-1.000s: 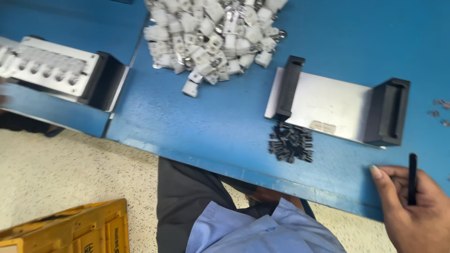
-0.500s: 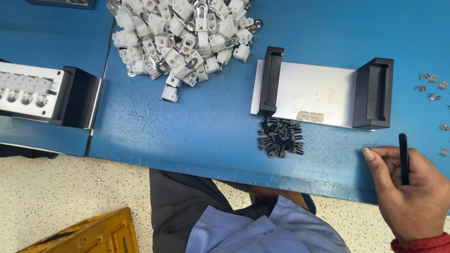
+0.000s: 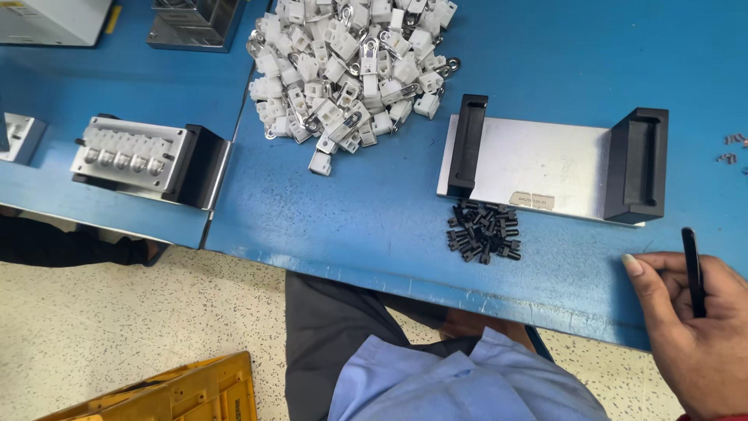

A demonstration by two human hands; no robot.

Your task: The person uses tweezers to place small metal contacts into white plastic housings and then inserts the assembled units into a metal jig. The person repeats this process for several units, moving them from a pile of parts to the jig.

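My right hand (image 3: 689, 323) rests on the near edge of the blue table (image 3: 374, 226) at the lower right, fingers curled around a thin black stick-like tool (image 3: 693, 269). My left hand is out of sight. Left of my hand lies a small heap of black plastic pieces (image 3: 483, 230). Behind that heap stands a metal plate fixture with two black end blocks (image 3: 545, 160). A large pile of white plastic connectors with metal loops (image 3: 351, 62) covers the far middle of the table.
A white and black fixture with a row of round sockets (image 3: 144, 160) sits on the left table. Several tiny metal parts (image 3: 731, 148) lie at the right edge. A yellow crate (image 3: 171, 394) stands on the speckled floor. Grey machine bases (image 3: 191, 23) are at the back.
The view has swung, so everything on the table sits further right in the picture. My right hand keeps its hold on the black tool at the table edge.
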